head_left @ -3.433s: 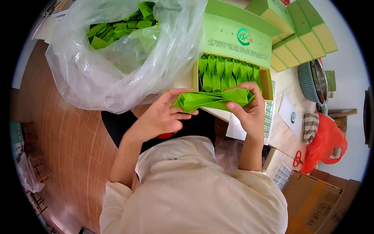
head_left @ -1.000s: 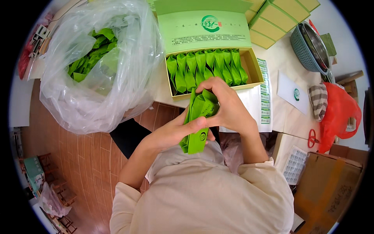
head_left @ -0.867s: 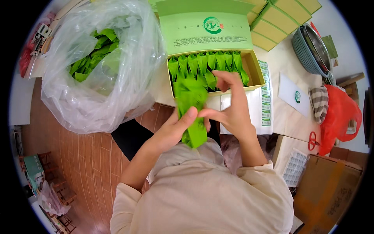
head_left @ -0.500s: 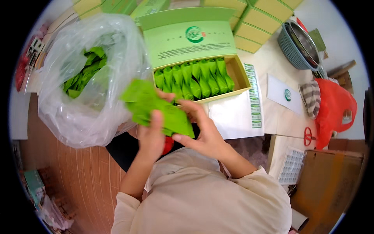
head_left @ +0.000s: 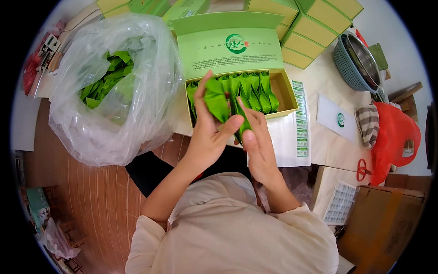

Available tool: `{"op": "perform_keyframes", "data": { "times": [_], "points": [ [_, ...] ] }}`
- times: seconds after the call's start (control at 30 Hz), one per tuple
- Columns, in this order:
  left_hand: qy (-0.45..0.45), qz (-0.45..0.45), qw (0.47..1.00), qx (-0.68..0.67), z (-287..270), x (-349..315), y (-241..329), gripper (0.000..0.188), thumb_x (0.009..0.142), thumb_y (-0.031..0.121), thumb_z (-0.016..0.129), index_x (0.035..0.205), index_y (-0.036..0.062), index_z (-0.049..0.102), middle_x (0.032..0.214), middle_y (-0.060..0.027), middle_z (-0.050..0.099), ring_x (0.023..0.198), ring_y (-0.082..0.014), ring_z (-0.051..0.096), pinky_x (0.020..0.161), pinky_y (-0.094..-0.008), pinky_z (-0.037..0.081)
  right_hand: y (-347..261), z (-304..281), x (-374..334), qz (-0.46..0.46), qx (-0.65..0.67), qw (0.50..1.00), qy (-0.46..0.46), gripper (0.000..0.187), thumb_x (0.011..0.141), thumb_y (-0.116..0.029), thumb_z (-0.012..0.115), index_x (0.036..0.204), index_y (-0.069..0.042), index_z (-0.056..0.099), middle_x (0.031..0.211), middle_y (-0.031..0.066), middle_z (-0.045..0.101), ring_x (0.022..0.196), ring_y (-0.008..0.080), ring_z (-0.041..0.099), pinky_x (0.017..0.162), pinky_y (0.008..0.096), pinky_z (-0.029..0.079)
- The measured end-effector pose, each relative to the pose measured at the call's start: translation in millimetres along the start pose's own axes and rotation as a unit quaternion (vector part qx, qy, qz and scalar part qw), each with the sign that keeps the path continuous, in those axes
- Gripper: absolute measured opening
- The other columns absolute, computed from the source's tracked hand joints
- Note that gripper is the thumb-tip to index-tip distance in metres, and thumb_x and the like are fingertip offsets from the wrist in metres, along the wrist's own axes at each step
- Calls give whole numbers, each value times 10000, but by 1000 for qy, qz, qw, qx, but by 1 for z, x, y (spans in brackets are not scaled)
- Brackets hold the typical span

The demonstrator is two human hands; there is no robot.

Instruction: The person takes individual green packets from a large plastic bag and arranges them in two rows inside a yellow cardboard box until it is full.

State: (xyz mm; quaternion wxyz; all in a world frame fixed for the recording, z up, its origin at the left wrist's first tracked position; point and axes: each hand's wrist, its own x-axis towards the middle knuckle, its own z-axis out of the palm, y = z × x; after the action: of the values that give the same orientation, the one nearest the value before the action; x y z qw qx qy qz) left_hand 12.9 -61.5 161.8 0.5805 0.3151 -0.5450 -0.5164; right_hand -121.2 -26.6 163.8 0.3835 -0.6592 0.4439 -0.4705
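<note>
Between my two hands, several bright green foil sachets [head_left: 216,101] are held upright at the near edge of a pale green and yellow box [head_left: 286,93]. My left hand [head_left: 206,137] cups them from the left, its fingers curved round their side and its thumb pointing across. From the right, my right hand [head_left: 261,150] presses on the lower part of the bunch with its thumb and fingers. Inside the box a row of standing green sachets [head_left: 255,91] fills much of the length; my hands hide part of it. The hinged lid [head_left: 205,50] stands raised behind.
A large clear plastic bag [head_left: 150,123] of loose green sachets [head_left: 109,80] stands left of the box. To the right lie a label strip [head_left: 302,123], a white card [head_left: 335,119], red scissors [head_left: 362,170] and a red bag [head_left: 394,137]. Stacked boxes [head_left: 315,34] stand behind.
The sachets have gone from a slanted, flat bunch in front of the box to upright at its near edge. Both hands moved up and right with them. The view shifted slightly.
</note>
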Motion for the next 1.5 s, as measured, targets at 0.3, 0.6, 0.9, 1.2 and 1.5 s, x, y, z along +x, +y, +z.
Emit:
{"op": "perform_keyframes", "data": {
  "times": [0.3,0.6,0.9,1.2,1.5],
  "points": [
    [-75,-92,992,-39,11,18,0,869,863,209,680,1465,118,59,1335,-152,357,1185,-210,439,992,-369,403,12,-32,6,-26,4,1000,-7,489,997,-367,340,1358,-55,447,1181,171,499,1035,282,511,867,344,420],
    [-60,37,991,114,54,51,-31,857,839,231,697,1456,93,119,1295,-187,384,1183,-294,440,990,-384,386,6,-64,25,-10,3,997,81,431,1011,-281,364,1276,39,481,1128,138,516,1042,225,501,937,299,363],
    [-182,113,953,214,76,57,-37,998,812,275,695,1475,67,-21,1332,-295,248,1242,-457,321,1010,-459,353,-7,-82,34,113,-30,985,131,413,897,-156,586,1236,33,442,857,123,633,710,204,619,670,299,491],
    [-209,74,869,443,16,82,-32,696,906,294,562,1450,44,209,1407,-230,331,1351,-362,261,1124,-409,208,10,-118,90,-12,-483,868,114,544,824,-166,611,1301,4,412,838,199,653,700,352,637,616,406,499],
    [-193,156,785,568,12,63,-69,528,911,394,508,1324,68,462,1385,-152,404,1339,-306,297,1116,-493,181,33,-96,99,34,-541,840,-15,498,795,-182,587,1242,-18,443,723,184,646,653,360,635,603,439,505]
  ]
}}
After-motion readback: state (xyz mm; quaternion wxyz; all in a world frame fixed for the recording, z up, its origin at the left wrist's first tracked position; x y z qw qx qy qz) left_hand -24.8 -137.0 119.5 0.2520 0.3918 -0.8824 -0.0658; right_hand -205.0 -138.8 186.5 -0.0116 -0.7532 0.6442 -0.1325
